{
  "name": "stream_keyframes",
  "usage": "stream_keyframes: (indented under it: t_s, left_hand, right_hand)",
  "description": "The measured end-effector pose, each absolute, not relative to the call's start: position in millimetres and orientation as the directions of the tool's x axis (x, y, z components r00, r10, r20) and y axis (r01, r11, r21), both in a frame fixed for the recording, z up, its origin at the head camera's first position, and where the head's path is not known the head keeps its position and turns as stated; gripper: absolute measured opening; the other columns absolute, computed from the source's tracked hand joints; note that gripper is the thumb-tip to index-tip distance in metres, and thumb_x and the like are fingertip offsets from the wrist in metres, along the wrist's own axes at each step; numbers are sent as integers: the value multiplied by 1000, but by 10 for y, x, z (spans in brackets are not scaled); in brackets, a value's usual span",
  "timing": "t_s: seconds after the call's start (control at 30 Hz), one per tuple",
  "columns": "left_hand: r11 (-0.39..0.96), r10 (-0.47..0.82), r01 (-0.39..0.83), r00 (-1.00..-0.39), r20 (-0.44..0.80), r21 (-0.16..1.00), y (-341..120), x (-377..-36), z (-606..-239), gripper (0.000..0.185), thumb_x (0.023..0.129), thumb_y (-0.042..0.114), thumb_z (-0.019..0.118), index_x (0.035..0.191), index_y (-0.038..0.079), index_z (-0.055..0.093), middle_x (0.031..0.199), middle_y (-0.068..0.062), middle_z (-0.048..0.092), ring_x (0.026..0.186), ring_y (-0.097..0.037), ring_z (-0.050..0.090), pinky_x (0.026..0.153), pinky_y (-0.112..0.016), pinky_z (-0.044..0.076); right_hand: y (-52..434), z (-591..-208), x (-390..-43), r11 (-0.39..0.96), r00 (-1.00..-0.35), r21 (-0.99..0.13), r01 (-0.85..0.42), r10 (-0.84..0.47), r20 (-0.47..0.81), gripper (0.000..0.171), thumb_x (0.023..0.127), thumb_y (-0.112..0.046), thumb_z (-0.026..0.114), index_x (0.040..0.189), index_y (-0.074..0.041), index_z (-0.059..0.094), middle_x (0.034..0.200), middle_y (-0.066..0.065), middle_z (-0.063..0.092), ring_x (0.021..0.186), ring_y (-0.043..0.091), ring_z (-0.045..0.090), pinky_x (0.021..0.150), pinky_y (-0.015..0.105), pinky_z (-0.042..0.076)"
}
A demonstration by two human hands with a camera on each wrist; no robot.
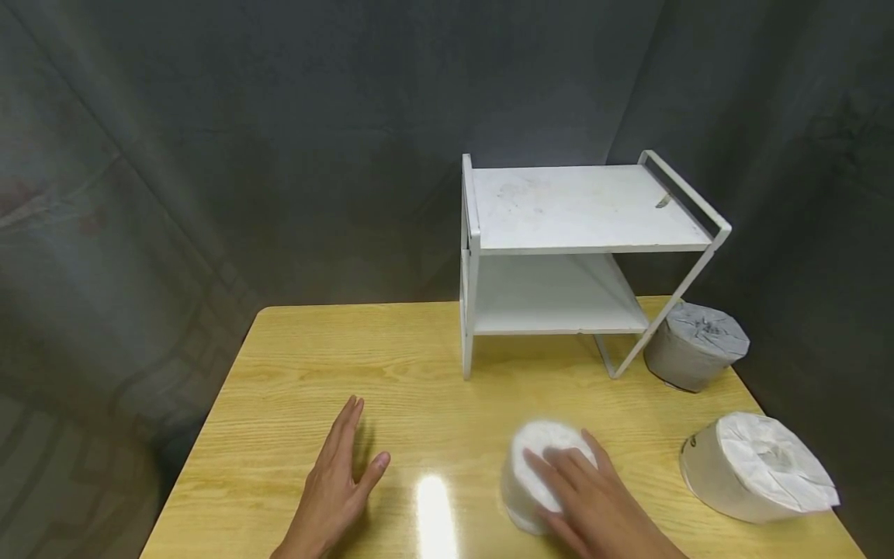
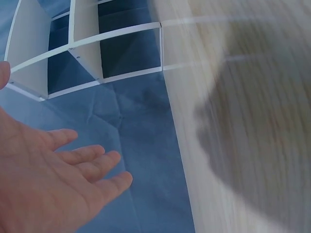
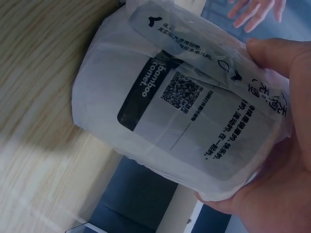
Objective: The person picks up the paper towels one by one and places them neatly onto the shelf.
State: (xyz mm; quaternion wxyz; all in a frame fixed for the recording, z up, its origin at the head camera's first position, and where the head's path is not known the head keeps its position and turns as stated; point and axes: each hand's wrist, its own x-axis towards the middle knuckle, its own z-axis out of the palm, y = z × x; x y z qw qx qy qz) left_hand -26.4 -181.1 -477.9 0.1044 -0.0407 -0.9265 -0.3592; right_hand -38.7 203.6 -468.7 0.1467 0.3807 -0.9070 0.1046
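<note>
The right hand (image 1: pixel 590 497) grips a roll (image 1: pixel 522 475) in front of the shelf (image 1: pixel 559 208); the left hand (image 1: pixel 331 485), fingers extended and grasping nothing, is front-left of the shelf. A second roll (image 1: pixel 687 349) sits just right of the shelf, a third (image 1: pixel 743 470) front-right.

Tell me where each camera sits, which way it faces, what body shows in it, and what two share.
Head: worn on the head, facing forward and down at the table, shelf and held roll; left grip and right grip show.
Left wrist: on that wrist, facing the table and shelf past the left grip, palm visible.
Right wrist: on that wrist, facing the held roll's printed side; right grip and part of left grip show.
Shared: head and right wrist both show the held roll.
</note>
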Motion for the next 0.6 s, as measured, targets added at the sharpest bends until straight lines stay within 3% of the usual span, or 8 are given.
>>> stream_keyframes:
  t_s: [0.2, 0.6]
  left_hand:
    - [709, 8, 161, -976, 220, 687, -1794, -302, -4758, 78, 107, 36, 62, 170, 13, 22, 174, -18, 23, 150, -54, 36, 99, -82, 42]
    - [642, 31, 185, -976, 216, 744, -1750, -411, -4723, 77, 109, 33, 59, 171, 16, 16, 175, -18, 20, 154, -52, 29, 109, -82, 35]
  right_hand:
    - [2042, -4701, -392, 687, -663, -72, -723, -663, 347, 71, 96, -45, 73, 159, -20, 51, 136, -4, 65, 127, 13, 60, 133, 41, -3]
    - [2054, -4719, -399, 671, -644, -66, -739, -673, 365, 68, 99, -46, 70, 159, -18, 51, 135, -3, 65, 126, 14, 60, 133, 42, -2]
